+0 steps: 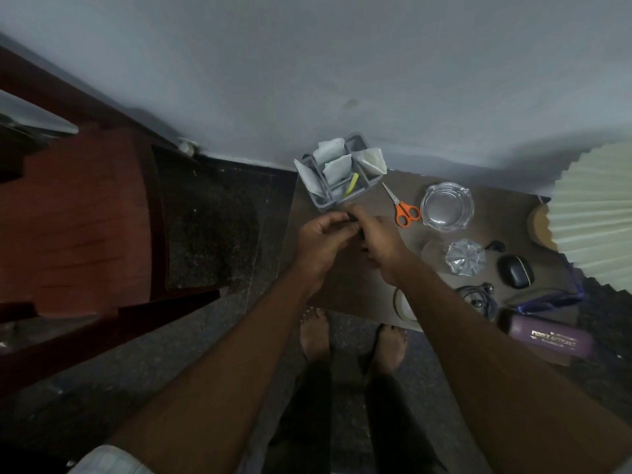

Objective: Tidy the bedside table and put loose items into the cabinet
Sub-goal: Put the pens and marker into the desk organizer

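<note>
Over the brown worktop [345,285], the left hand [321,234] and right hand [379,244] are holding a small dark object [352,218] in a narrow grip, just beside the grey plastic organiser [328,203]. Tidying is looking barely begun: orange-handled scissors [403,208], a clear glass ashtray [446,206], a dark oval case [515,270] and a purple case [550,338] are lying loose.

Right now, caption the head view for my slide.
Left hand and right hand together grip a small dark item over the table, near the organiser, scissors and ashtray.
</note>
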